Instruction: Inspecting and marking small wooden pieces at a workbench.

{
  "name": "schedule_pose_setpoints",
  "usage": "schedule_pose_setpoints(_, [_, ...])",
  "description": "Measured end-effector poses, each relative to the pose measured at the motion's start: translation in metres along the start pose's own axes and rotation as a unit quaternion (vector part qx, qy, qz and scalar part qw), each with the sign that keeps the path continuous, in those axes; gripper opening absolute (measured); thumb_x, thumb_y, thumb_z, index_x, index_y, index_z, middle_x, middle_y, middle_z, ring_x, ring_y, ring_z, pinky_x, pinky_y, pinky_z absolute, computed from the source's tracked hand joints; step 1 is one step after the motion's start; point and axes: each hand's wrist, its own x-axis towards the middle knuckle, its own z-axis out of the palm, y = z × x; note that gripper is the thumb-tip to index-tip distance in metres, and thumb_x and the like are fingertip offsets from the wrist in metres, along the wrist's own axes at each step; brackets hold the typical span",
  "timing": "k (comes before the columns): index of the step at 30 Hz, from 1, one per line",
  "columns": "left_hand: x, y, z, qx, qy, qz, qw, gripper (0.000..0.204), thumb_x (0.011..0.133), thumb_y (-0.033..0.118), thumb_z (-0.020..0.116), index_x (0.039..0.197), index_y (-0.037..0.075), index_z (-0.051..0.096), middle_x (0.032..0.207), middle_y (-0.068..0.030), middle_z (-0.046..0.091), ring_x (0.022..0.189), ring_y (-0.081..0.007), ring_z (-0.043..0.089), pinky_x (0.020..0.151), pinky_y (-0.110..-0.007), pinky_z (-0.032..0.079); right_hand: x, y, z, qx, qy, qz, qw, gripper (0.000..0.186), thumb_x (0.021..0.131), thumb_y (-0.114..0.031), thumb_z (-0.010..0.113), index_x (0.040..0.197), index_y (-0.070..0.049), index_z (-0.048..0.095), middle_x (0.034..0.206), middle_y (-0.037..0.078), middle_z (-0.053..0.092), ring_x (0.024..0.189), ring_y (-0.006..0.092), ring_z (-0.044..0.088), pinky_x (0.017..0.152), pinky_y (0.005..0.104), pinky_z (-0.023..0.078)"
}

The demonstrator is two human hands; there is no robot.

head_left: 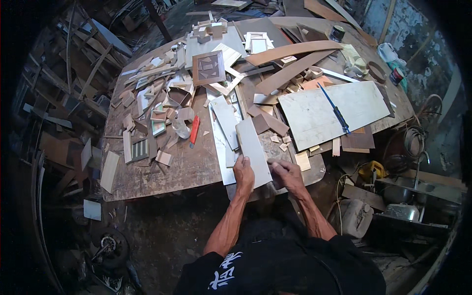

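My left hand point(244, 173) grips the near left edge of a narrow pale board point(254, 155), its thumb lying on the upper face. The board tilts across other pale strips point(224, 123) at the table's front edge. Close to the board's right edge is my right hand point(289, 175), its fingers curled and closed. Whatever those fingers hold, if anything, is hidden; a dark patch shows under them. Left of the boards lie a red box-cutter-like tool point(194, 131) and a clear plastic cup or jar point(181, 129).
Wood offcuts point(167, 93) crowd the worn table point(196, 169). At right, a large pale panel point(324, 115) bears a long blue tool point(337, 112). Curved brown strips point(295, 51) and cans point(337, 33) lie farther back. A metal sink point(400, 212) and jerrycan point(355, 216) stand right of the table.
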Motion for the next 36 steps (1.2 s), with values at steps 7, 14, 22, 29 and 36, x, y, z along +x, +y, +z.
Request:
schedule_pose_setpoints(7, [-0.016,0.022,-0.019,-0.271,-0.162,-0.183,0.931,0.034,0.102,0.031,0.04,0.121,0.007,0.054,0.074,-0.0026,0.053,0.069,-0.0114,0.056,0.054,-0.025,0.047,-0.026,-0.035,0.004,-0.177,0.052,-0.273,0.944,0.041,0.083,0.008,0.047,0.12,-0.001,0.061,0.118,0.017,0.064,0.113,0.0249,0.06,0.091,0.0326,0.049])
schedule_pose_setpoints(14, [-0.033,-0.046,-0.025,0.043,-0.227,0.262,0.937,0.038,0.097,0.031,0.042,0.13,0.012,0.046,0.105,-0.0078,0.063,0.092,-0.0235,0.058,0.078,-0.037,0.048,-0.041,-0.032,0.049,-0.329,-0.157,-0.386,0.847,0.046,0.089,-0.012,0.045,0.135,-0.007,0.049,0.139,0.012,0.049,0.132,0.0263,0.043,0.11,0.0519,0.026])
schedule_pose_setpoints(22, [-0.043,-0.026,-0.033,-0.607,-0.331,-0.262,0.674,0.048,0.098,0.038,0.04,0.144,0.027,0.032,0.1,-0.0064,0.065,0.042,-0.0116,0.046,0.038,-0.025,0.04,0.02,0.014,0.065,-0.326,-0.07,-0.302,0.893,0.046,0.095,-0.027,0.037,0.134,-0.006,0.05,0.14,0.014,0.047,0.133,0.0289,0.041,0.111,0.049,0.024])
schedule_pose_setpoints(29, [-0.034,-0.066,-0.041,-0.64,-0.498,-0.285,0.512,0.043,0.097,0.044,0.041,0.114,0.008,0.056,0.061,-0.0028,0.045,0.054,-0.0151,0.048,0.046,-0.025,0.036,0.074,0.025,0.054,-0.302,-0.024,-0.259,0.917,0.047,0.097,-0.025,0.03,0.131,0.003,0.047,0.135,0.025,0.046,0.13,0.0367,0.039,0.108,0.0467,0.027])
schedule_pose_setpoints(36, [-0.044,-0.061,-0.053,-0.677,-0.372,-0.29,0.565,0.044,0.094,0.044,0.047,0.116,0.006,0.055,0.064,-0.0061,0.052,0.063,-0.0217,0.052,0.049,-0.028,0.044,0.034,0.026,0.069,-0.364,-0.1,-0.269,0.886,0.055,0.095,-0.03,0.036,0.135,0.009,0.037,0.139,0.029,0.037,0.136,0.0407,0.029,0.115,0.0458,0.017])
